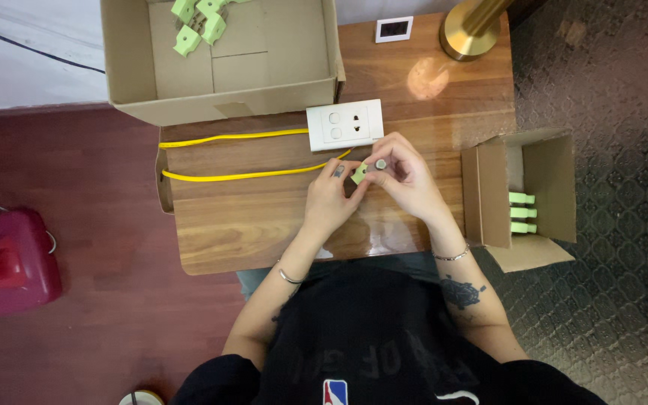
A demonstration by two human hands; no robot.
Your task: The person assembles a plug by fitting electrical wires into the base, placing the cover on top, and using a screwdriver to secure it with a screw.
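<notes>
Green clip sits pinched between both hands at frame centre, above the wooden table; left hand holds its lower-left end in closed fingertips, right hand closes narrow on a small grey round piece at its upper-right end. The clip's long axis runs lower left to upper right, tilted; too small to tell its finer shape. Below the hands the table's near edge lies close to the person's body, with bare wood to the lower left of the hands. Just beside the right wrist, off the table's right edge, an open box holds three green clips on their sides. Just above the hands lies a white socket plate, with a yellow cable running left from it in two strands across the table. Farther up, a large cardboard box holds more green pieces. A brass lamp base stands at upper right
</notes>
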